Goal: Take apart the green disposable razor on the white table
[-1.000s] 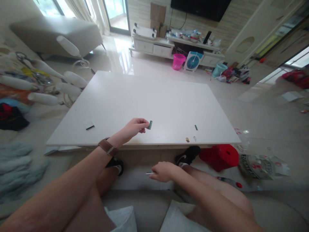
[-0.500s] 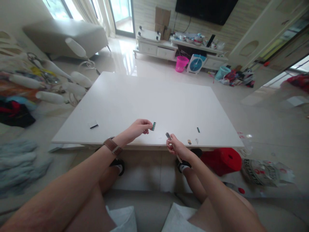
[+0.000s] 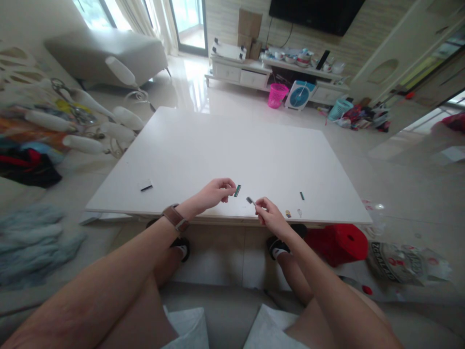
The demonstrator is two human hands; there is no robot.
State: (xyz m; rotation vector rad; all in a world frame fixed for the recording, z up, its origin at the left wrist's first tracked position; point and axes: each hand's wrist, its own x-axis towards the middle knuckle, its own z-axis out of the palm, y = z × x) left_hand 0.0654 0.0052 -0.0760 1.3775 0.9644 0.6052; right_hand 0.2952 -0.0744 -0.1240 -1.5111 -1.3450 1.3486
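The person's right hand (image 3: 269, 213) pinches the handle of a small grey-bristled brush (image 3: 250, 199) between closed thumb and fingers. Just beyond, the left hand (image 3: 218, 191) grips one end of a narrow green circuit board (image 3: 238, 190) with its fingertips, holding it over the near part of the white table (image 3: 232, 145). Brush and board are close but apart, so the brushing appears not yet under way; whether the board is clean is too small to tell. On the right lie a yellowish scrap (image 3: 288, 213), a clear piece (image 3: 300, 212) and, farther on, a second dark green strip (image 3: 302, 196), untouched. A black strip (image 3: 147, 187) lies to the left. These loose pieces flank the hands, not obstructing them. Far behind stand a pink basket (image 3: 278, 96) and a blue fan (image 3: 300, 95).
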